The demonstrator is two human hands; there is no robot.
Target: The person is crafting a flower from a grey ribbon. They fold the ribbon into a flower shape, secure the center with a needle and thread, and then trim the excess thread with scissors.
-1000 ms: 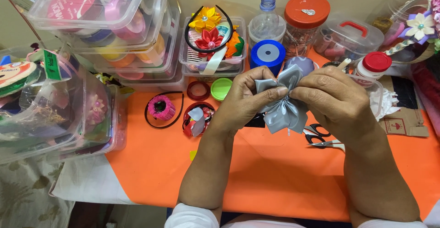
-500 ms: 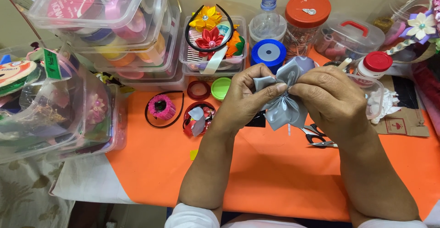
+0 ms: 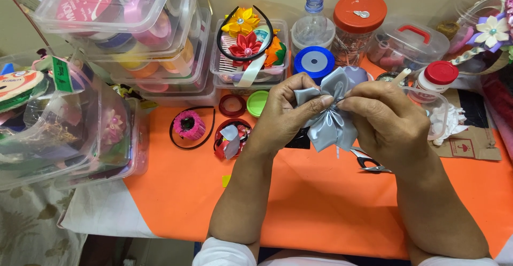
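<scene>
The left hand [image 3: 280, 113] and the right hand [image 3: 387, 121] both hold a shiny silver-grey ribbon bow [image 3: 327, 117] above the orange desk [image 3: 299, 207]. The left thumb and fingers pinch the left loop of the bow. The right hand fingers are pressed together on the middle knot of the bow. Just right of the bow, under the right hand, black-handled scissors [image 3: 368, 163] lie on the desk. Behind the bow stands a blue ribbon spool [image 3: 314, 62]. Left of the bow lies a round green lid [image 3: 257, 102].
</scene>
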